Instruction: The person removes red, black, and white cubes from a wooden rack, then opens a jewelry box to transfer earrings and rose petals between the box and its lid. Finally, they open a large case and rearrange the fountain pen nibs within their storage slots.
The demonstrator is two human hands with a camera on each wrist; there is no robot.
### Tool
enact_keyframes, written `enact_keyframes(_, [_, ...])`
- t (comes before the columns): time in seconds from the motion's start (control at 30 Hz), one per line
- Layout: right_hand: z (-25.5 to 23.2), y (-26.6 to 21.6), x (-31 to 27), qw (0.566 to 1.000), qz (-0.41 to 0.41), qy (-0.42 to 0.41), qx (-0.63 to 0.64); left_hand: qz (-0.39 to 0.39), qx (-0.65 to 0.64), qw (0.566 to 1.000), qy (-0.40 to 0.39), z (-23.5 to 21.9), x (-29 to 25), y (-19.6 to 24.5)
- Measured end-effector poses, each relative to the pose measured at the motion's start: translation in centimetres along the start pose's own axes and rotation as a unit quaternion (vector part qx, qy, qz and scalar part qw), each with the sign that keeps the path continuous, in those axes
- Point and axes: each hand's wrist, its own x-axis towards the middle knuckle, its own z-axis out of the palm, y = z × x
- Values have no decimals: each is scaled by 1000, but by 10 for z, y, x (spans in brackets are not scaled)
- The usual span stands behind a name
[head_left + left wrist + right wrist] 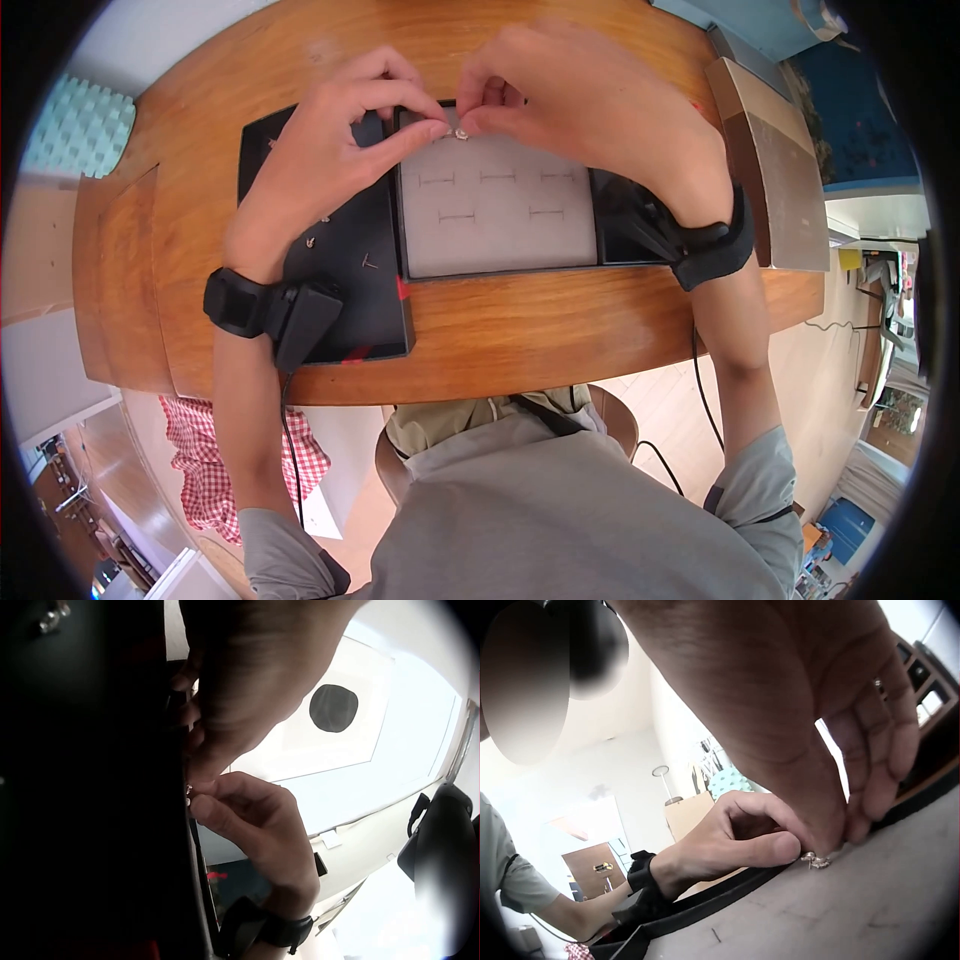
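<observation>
A small shiny piece of jewelry [461, 134] sits between the fingertips of both hands, close over the grey slotted pad [500, 245] near its far left corner. My left hand [335, 130] pinches at its left side with thumb and index finger. From the other side, the thumb and index finger of my right hand [590, 110] grip it. In the right wrist view the jewelry [817, 861] shows bright stones right at the left thumb [784, 847]. The fingertips hide part of it.
Left of the pad lies a black tray [350, 325] with several small metallic pieces [311, 242] in it. A cardboard box [775, 180] stands at the right of the wooden table [520, 330]. Cables hang from both wrist cameras.
</observation>
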Motion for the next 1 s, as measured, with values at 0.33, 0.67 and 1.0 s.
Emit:
enact_keyframes(0.33, [9,-1,0,999,-8,36,-35,-7,11,1000,-11,-1,0,1])
enact_keyframes(0.67, [8,-3,2,999,5,-19,-38,-2,13,1000,-8,-1,0,-2])
enact_keyframes(1.0, [10,-1,-2,999,-15,35,-28,11,25,1000,5,-2,2,-1])
